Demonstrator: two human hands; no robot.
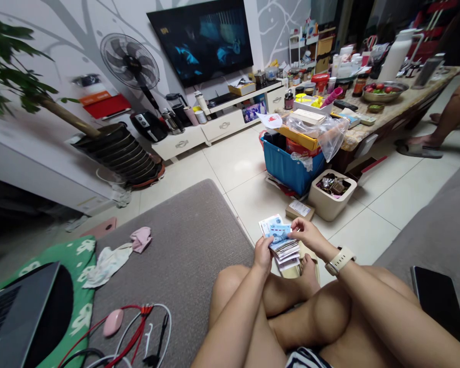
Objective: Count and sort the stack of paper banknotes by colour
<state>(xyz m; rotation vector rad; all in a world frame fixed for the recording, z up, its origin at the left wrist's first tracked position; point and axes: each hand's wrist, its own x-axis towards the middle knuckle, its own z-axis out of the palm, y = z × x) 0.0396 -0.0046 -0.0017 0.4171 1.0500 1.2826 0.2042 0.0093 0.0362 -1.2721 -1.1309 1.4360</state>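
Observation:
A thick stack of banknotes (284, 250) is held over my crossed legs, its many edges fanned toward me. My left hand (263, 252) grips the stack from the left, thumb pressed on top. A blue banknote (279, 231) lies uppermost, with paler notes sticking out behind it at the upper left. My right hand (305, 234) pinches the right edge of that blue note between thumb and fingers. On my right wrist is a cream watch (340, 260). The fingers beneath the stack are hidden.
A beige bin (331, 197) and a small cardboard box (299, 209) stand on the floor ahead, beside a blue storage box (291, 166). A phone (439, 301) lies at my right. Cables (140, 327) and a laptop (19, 312) are at left. Another person's leg (450, 120) shows at far right.

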